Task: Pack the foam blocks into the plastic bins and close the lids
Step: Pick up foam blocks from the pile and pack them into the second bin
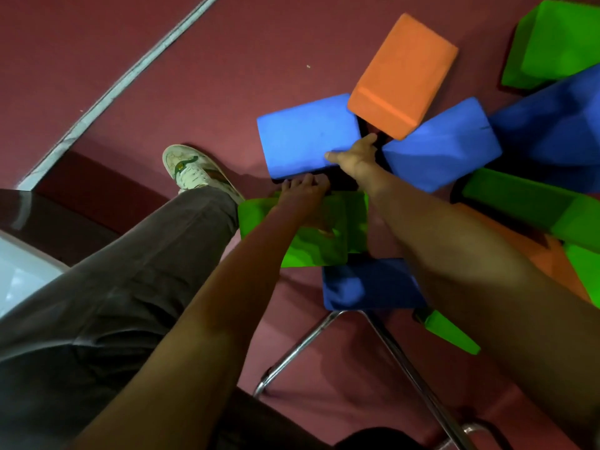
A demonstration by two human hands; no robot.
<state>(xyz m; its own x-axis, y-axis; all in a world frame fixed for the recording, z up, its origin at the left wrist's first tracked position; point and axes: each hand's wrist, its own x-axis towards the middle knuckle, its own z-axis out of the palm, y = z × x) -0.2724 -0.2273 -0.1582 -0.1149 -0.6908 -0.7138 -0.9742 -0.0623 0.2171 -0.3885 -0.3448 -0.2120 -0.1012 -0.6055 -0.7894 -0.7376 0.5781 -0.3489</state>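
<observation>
Foam blocks lie in a heap on the dark red floor. My right hand (355, 159) grips the near right corner of a light blue block (305, 134), thumb on its top face. My left hand (303, 190) curls its fingers over the far edge of a green block (311, 241) just below the blue one. An orange block (402, 76) leans behind them, and a second blue block (444, 147) lies to the right of my right hand. No bin shows clearly.
More green blocks (558, 40), blue blocks (367, 284) and an orange one (552, 254) crowd the right side. A chrome chair leg (406, 362) crosses the lower middle. My leg and a white shoe (191, 170) stand at left, beside a pale surface (19, 274).
</observation>
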